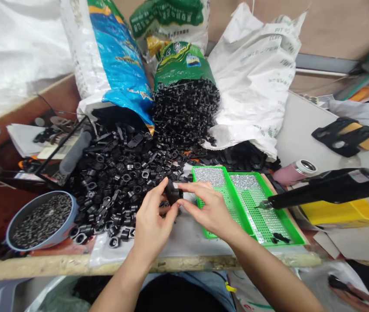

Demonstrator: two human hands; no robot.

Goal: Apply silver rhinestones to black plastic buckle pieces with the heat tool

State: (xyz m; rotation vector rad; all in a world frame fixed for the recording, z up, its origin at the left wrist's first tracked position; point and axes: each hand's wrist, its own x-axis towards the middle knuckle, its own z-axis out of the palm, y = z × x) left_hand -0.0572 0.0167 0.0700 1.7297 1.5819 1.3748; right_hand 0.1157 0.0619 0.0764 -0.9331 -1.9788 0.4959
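My left hand [153,219] and my right hand [208,208] meet over the front of the table, both pinching one small black plastic part [172,193] between thumbs and fingers. Just behind them spreads a big heap of black plastic parts [119,169]. Right of my right hand sit two green perforated trays [252,203] holding small silvery pieces.
Open sacks [184,86] spill black parts at the back. A grey-blue bowl [41,221] of small dark pieces stands at the left. A black electric screwdriver [327,190] lies with its tip over the right-hand tray. A yellow bin [343,214] and pink bottle [293,171] stand at the right.
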